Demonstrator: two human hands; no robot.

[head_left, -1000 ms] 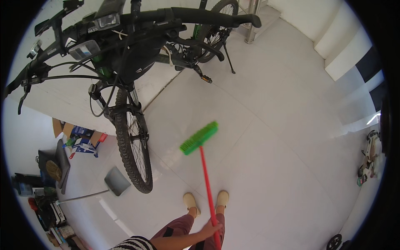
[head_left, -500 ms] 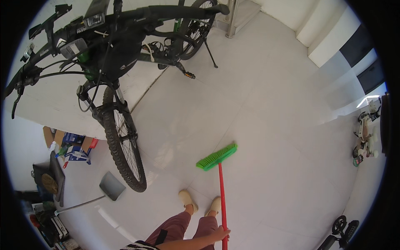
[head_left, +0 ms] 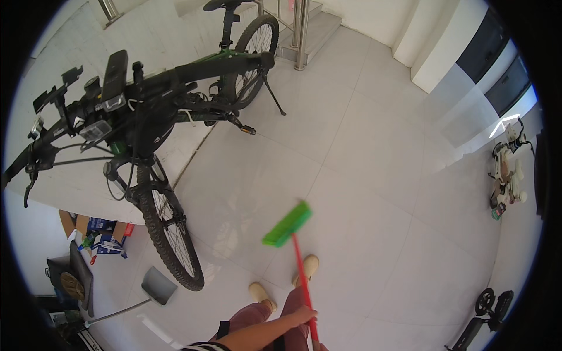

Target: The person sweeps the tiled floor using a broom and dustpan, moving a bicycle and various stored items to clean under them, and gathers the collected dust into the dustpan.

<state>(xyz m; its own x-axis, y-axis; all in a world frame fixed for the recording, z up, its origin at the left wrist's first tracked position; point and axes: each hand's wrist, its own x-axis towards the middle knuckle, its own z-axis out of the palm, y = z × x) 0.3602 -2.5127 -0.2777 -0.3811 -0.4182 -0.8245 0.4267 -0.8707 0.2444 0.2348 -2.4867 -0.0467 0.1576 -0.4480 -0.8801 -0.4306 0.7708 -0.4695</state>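
My left hand (head_left: 304,316) is wrapped round the red handle (head_left: 300,263) of a broom, its forearm coming in from the lower left. Lower on the handle, a sliver of my right hand (head_left: 321,347) shows at the picture's bottom edge, closed round it; the rest is cut off. The green broom head (head_left: 288,224) is at floor level ahead of my feet, slightly blurred and slanting up to the right. My feet are in beige clogs (head_left: 260,293), one on each side of the lower handle area.
A black bicycle (head_left: 170,240) stands at left on its kickstand. Near its front wheel lies a grey long-handled dustpan (head_left: 159,285), with cardboard boxes (head_left: 105,234) by the wall. Steps (head_left: 316,29) with a metal railing are at the back. Scooters (head_left: 483,319) line the right side.
The broom head has swung left and turned more steeply. My right foot has stepped forward. The view has shifted, showing more of the bicycle's rear.
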